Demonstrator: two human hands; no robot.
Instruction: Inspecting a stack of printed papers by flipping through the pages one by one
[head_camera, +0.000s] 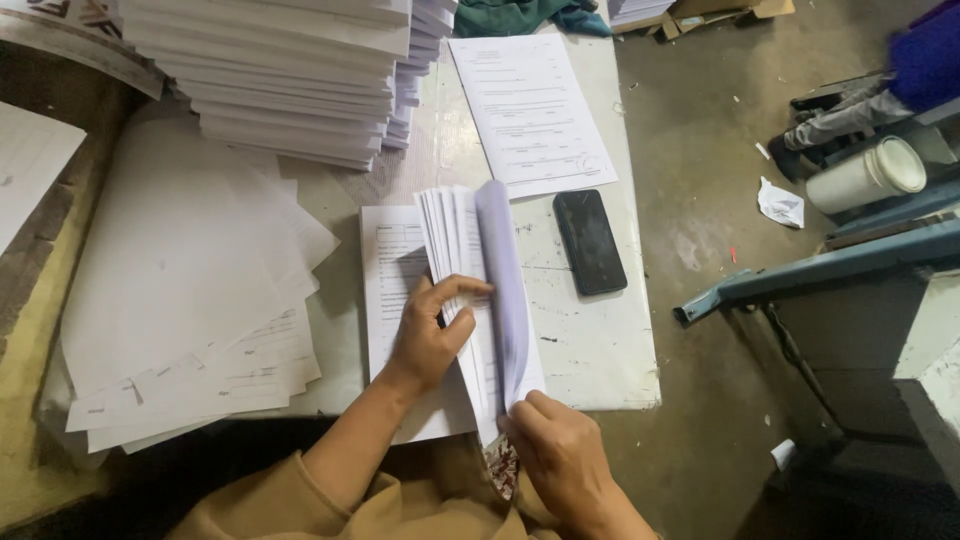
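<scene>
A thick bundle of printed white sheets (480, 260) stands fanned on edge on the white table (590, 350). My left hand (430, 335) presses into the fan from the left, fingers splitting the leaves apart. My right hand (560, 455) pinches the bundle's near bottom corner at the table's front edge. Under the bundle lies a flat printed sheet (390, 270). Both my sleeves are tan.
A black phone (590, 242) lies just right of the bundle, with a printed page (530, 110) behind it. Tall paper stacks (290, 80) stand at the back left, loose sheets (190, 300) on the left. Right of the table are concrete floor, a blue metal frame (830, 265) and a white bucket (868, 175).
</scene>
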